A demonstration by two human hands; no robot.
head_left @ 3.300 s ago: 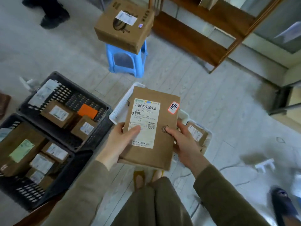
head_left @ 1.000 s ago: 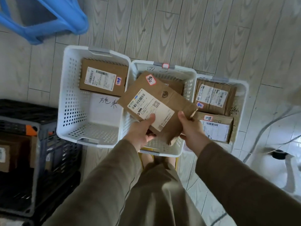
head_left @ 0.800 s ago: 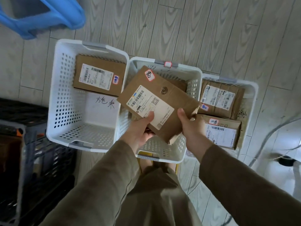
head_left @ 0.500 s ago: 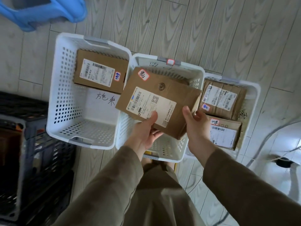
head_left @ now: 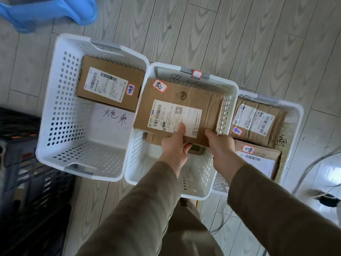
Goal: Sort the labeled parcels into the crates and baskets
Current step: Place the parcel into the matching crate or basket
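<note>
Left grip (head_left: 175,152), right grip (head_left: 223,150) holding parcel (head_left: 199,100) by near edge, above middle basket (head_left: 228,115)

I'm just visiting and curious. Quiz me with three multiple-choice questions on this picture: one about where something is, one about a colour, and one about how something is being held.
1. Over which white perforated plastic basket is the flat brown cardboard parcel held?
A. the left one
B. the middle one
C. the right one

2. What colour is the plastic stool at the top left?
A. red
B. green
C. blue

3. How is that parcel held?
A. by both hands
B. by one hand alone
C. by no hand; it lies loose on the floor

Answers:
1. B: the parcel hangs over the middle basket, covering most of its opening.
2. C: the stool is plainly bright blue.
3. A: the left hand and the right hand each grip its near edge.
</note>
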